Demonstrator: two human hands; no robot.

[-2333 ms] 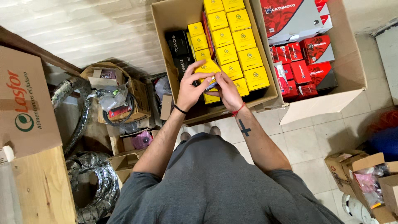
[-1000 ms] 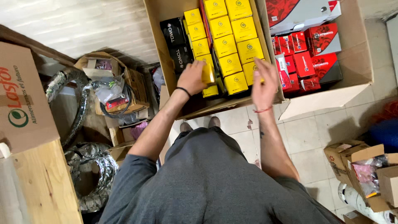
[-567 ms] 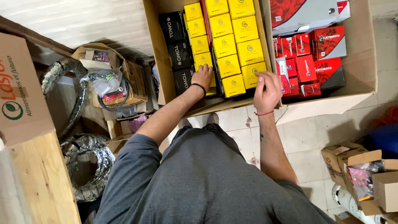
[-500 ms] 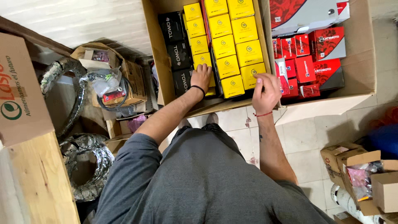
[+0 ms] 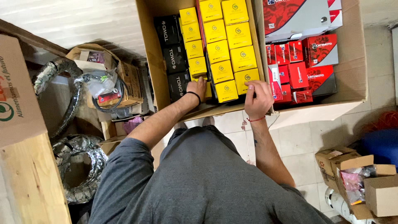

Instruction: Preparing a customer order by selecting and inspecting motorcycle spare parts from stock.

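A big open cardboard carton (image 5: 151,49) holds rows of small yellow boxes (image 5: 219,49), black boxes (image 5: 174,62) on its left side and red boxes (image 5: 296,70) on its right. My left hand (image 5: 198,88) reaches into the carton and presses on a yellow box (image 5: 207,89) at the near end of a row, beside the black boxes. My right hand (image 5: 258,99) rests on the near edge of the yellow rows, fingers spread against the nearest yellow box (image 5: 247,76), by the red boxes. Neither hand lifts anything clear of the carton.
A smaller open box with cables and bagged parts (image 5: 105,85) sits left of the carton. Coiled metal hoses (image 5: 78,166) lie at the lower left beside a wooden crate (image 5: 33,182). Small open cardboard boxes (image 5: 360,178) stand on the tiled floor at the lower right.
Earlier both hands held one yellow box above the carton. It went down into the near end of a row, and both hands now rest low on the packed boxes.
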